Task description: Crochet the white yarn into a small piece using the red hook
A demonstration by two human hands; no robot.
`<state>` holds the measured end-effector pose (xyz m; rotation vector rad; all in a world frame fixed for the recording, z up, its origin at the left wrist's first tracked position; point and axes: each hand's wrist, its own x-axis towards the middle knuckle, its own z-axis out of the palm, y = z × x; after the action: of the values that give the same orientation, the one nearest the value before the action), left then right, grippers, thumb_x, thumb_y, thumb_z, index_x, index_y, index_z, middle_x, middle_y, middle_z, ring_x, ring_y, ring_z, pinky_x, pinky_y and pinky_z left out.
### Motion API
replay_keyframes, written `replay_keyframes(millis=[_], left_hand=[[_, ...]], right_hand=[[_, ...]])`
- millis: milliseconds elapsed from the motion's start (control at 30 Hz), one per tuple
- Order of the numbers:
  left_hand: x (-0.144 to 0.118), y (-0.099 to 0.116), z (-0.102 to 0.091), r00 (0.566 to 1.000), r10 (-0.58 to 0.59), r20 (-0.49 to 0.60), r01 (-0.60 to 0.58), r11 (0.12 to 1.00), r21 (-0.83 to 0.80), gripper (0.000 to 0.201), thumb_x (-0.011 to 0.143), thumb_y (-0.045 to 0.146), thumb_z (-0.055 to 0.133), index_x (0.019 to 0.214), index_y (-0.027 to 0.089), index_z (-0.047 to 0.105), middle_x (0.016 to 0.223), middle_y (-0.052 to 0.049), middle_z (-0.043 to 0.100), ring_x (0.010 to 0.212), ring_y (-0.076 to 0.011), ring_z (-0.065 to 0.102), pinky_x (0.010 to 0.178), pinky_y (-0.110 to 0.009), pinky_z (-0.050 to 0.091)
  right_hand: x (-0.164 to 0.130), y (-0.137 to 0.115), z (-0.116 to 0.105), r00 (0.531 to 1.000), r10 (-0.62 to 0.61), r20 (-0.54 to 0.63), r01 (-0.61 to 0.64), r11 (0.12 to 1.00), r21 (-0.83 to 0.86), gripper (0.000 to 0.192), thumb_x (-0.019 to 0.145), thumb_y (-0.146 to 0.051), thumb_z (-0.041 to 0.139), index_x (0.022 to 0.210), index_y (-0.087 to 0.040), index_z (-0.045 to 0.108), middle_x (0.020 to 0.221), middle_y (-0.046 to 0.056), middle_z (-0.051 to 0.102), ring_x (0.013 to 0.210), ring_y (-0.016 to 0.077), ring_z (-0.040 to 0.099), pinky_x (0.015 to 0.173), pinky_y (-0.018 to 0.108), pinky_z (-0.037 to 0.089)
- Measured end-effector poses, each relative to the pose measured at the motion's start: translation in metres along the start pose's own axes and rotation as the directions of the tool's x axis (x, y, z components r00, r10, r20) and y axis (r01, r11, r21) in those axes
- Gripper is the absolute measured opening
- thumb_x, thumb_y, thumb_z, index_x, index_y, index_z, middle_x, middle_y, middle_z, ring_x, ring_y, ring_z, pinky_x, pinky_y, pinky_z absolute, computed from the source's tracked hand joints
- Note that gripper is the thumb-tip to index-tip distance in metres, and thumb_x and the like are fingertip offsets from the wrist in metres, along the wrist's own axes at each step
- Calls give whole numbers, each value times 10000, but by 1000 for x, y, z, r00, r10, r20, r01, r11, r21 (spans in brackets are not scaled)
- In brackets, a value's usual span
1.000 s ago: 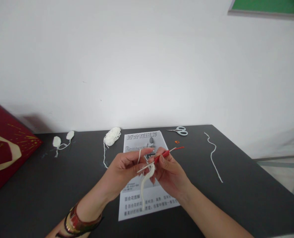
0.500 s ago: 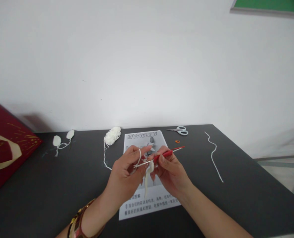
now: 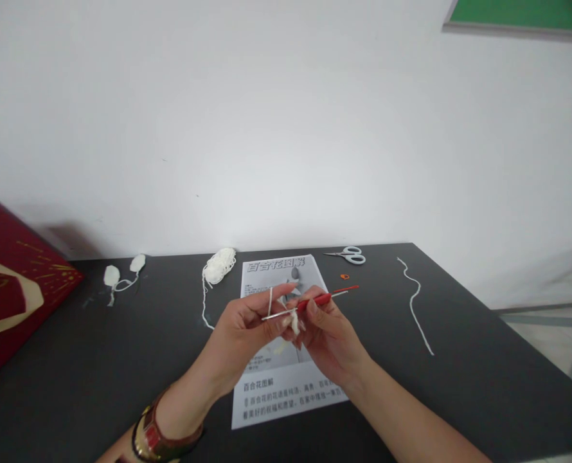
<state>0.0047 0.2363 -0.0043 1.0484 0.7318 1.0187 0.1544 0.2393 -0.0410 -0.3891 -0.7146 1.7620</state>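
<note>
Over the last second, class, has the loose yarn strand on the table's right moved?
No. The yarn strand lies where it did, right of the scissors.

Scissors (image 3: pixel 351 254) and small orange ring (image 3: pixel 344 276) at far edge of dark surface (image 3: pixel 459 386). Loose yarn strand (image 3: pixel 415 302) right; red box (image 3: pixel 6 289) left, two white crocheted pieces (image 3: pixel 122 273) nearby.

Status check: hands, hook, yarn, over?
Right hand grips red crochet hook. Left hand pinches white crochet piece, yarn looped over finger. Nothing obstructing.

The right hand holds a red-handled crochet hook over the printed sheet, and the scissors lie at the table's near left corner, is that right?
Not quite. In the head view, the scissors lie at the table's far edge, right of the printed sheet. The right hand does hold the red-handled crochet hook over it.
</note>
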Motion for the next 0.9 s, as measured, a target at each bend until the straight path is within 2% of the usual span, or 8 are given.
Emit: replay_keyframes(millis=[100,200,367,467,567,667,733,900], left_hand=[[2,1,-2,999,-22,34,20,999,46,383,751,188,718,1129,228,676,740,-7,711,645,-114,623,662,-255,490],[2,-1,2,999,-6,-34,9,995,99,369,739,192,729,1105,219,689,715,-1,705,648,-115,624,670,-249,487],[1,-4,9,993,-20,-118,26,999,47,319,701,202,755,1016,233,722,774,3,691,600,-95,591,589,-227,496],[0,-2,8,993,-67,-97,70,997,31,387,681,192,764,1060,238,703,823,-15,678,657,-117,598,611,-249,512],[-1,1,6,991,-106,-79,111,992,62,506,676,179,760,1164,253,647,877,-30,670,684,-126,593,623,-258,502],[-1,0,4,992,-80,-100,96,981,167,499,692,138,727,1171,249,645,897,-26,668,683,-106,567,609,-218,451],[0,-1,1,993,-79,-90,94,980,176,453,719,109,688,1150,246,661,911,-21,686,738,-107,573,674,-217,440],[2,1,-7,994,-106,9,106,994,22,407,756,94,646,1135,240,672,966,-31,708,854,-134,609,818,-258,422]], right_hand=[[0,-1,0,999,47,-3,-47,998,47,134,765,-301,723,778,-223,614,811,-20,721,589,114,641,532,233,505],[-1,-2,1,999,39,-20,-39,999,31,137,750,-295,738,763,-217,626,772,-17,718,564,99,615,502,205,482],[-1,-3,5,999,-44,17,44,999,-20,91,741,-255,739,746,-228,653,736,-17,703,621,131,612,523,234,476],[-1,-1,7,996,-87,17,87,995,-45,71,740,-233,735,740,-239,664,730,-18,699,629,135,598,522,236,455],[0,1,5,993,-114,-13,113,990,-87,62,741,-250,737,746,-245,675,745,-19,705,676,130,600,642,252,468],[2,2,2,990,-133,-55,126,984,-128,83,721,-271,757,746,-238,686,741,-23,706,726,123,597,755,251,446],[2,2,1,989,-136,-61,127,982,-137,87,718,-273,761,749,-236,689,738,-25,706,726,118,592,760,245,435],[1,2,-2,991,-124,-42,119,986,-118,91,710,-258,768,740,-228,687,747,-22,712,678,107,591,675,228,434]])
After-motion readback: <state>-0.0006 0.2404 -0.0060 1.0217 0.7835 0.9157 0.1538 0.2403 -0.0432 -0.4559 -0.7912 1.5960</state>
